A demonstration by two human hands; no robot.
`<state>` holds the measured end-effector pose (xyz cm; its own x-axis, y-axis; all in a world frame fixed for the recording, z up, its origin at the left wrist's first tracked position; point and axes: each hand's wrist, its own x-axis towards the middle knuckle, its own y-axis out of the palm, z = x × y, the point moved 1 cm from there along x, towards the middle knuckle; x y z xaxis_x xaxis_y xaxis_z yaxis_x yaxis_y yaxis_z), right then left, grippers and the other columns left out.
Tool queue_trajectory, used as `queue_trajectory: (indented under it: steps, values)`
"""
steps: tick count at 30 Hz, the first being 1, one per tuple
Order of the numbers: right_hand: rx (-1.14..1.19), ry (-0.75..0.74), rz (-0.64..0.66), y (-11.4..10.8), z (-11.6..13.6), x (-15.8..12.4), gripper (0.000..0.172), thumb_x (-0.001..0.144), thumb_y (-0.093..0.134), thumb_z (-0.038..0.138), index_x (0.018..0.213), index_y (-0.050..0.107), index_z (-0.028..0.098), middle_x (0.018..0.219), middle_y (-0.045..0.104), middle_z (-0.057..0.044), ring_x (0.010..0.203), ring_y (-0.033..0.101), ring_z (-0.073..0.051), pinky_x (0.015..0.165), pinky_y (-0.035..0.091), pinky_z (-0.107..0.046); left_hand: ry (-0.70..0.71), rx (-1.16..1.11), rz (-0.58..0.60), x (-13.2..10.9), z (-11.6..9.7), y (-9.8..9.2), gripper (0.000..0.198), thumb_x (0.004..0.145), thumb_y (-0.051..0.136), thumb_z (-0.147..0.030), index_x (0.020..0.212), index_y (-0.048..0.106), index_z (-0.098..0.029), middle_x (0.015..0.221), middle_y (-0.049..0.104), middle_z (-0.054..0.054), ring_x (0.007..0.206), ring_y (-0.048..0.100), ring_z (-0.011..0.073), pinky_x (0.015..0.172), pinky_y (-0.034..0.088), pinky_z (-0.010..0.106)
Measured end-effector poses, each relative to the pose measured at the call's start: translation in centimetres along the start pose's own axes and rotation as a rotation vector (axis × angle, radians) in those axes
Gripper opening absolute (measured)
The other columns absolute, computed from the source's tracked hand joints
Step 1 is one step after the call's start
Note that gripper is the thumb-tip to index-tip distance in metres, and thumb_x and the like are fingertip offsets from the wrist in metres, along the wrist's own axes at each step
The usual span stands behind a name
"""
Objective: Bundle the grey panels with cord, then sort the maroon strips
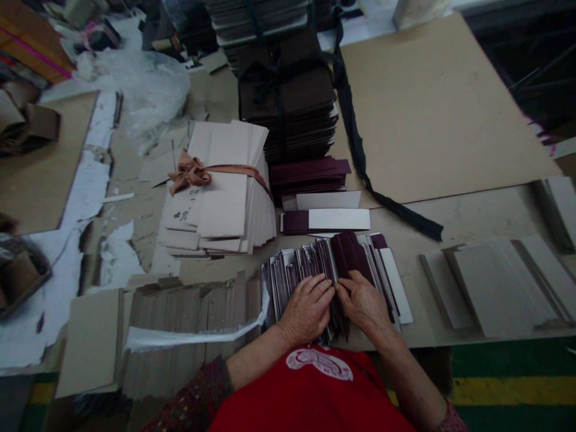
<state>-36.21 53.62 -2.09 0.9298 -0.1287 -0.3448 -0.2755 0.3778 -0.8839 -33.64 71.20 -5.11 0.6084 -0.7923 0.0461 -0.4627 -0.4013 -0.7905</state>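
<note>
A row of dark maroon and white card strips [294, 270] stands on edge at the table's front, close to my body. My left hand [308, 306] lies over this row, its fingers together and curled onto the strips' upper edges. Thumb and fingers of my right hand [363, 300] pinch at the strips just beside the left fingertips. Which single strip is between them I cannot make out. To the right of my right hand, maroon and white strips [391, 282] lean over in a slanted fan.
Left of the row stands a long block of grey boards [189, 306] with a white band [193, 337] across it. Behind are a pale card bundle [220, 204] tied with brown cloth and a dark tied stack [288, 90]. Grey boards [499, 288] lie at right.
</note>
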Motion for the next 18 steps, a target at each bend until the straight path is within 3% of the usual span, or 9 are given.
queue_trajectory:
  steps: [14,18]
  values:
    - [0.012,0.002,-0.028,0.0,0.1,0.1,0.022,0.094,0.051,0.019,0.092,0.073,0.020,0.112,0.066,-0.008,0.092,0.066,-0.019,0.078,0.048,-0.027,0.003,-0.005,0.003,-0.1,0.2,0.1,0.051,0.086,0.055,-0.015,0.136,0.051,-0.015,0.140,0.056,0.010,0.138,0.040,0.0292,0.117,0.033,0.052]
    - [-0.029,0.034,-0.098,0.7,0.1,0.0,0.021,0.093,0.049,0.015,0.080,0.066,0.017,0.091,0.065,-0.007,0.074,0.063,-0.017,0.067,0.044,-0.026,0.009,0.000,-0.001,-0.1,0.2,0.1,0.050,0.085,0.054,-0.015,0.135,0.052,-0.015,0.140,0.056,0.010,0.139,0.040,0.0291,0.118,0.033,0.051]
